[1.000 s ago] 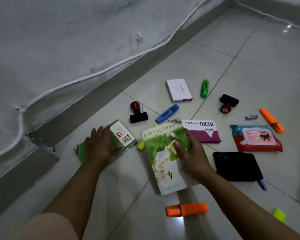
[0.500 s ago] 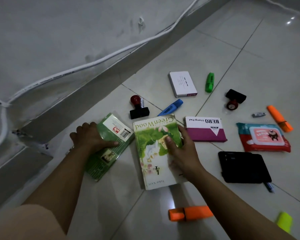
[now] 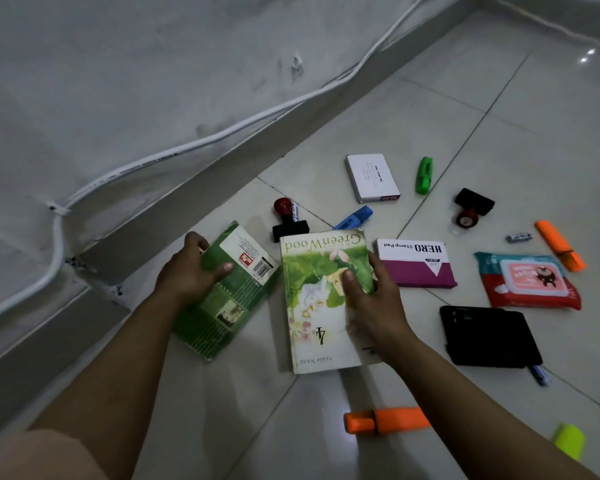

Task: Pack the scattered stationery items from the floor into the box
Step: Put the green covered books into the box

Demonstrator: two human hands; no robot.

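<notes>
My left hand (image 3: 191, 271) grips the far edge of a green book (image 3: 229, 299) lying on the tiled floor, thumb across its cover. To its right lies a GreenWood book (image 3: 312, 306), and my right hand (image 3: 371, 303) holds it by its right edge with the thumb on the cover. Scattered beyond are a HERO stamp pad box (image 3: 416, 265), a white box (image 3: 371, 176), a blue highlighter (image 3: 354, 218), a green highlighter (image 3: 424, 174) and two stamps (image 3: 288, 220) (image 3: 471, 206). No packing box is in view.
A wet-wipes pack (image 3: 527, 282), a black case (image 3: 489, 336), orange highlighters (image 3: 385, 420) (image 3: 560, 244), a yellow highlighter (image 3: 568, 441) and a small grey item (image 3: 518, 237) lie to the right. A wall with a white cable (image 3: 187, 147) and a grey skirting runs along the left.
My left hand has shifted to the green book's far edge and closed on it, turning the book more lengthwise. The GreenWood book has straightened under my right hand.
</notes>
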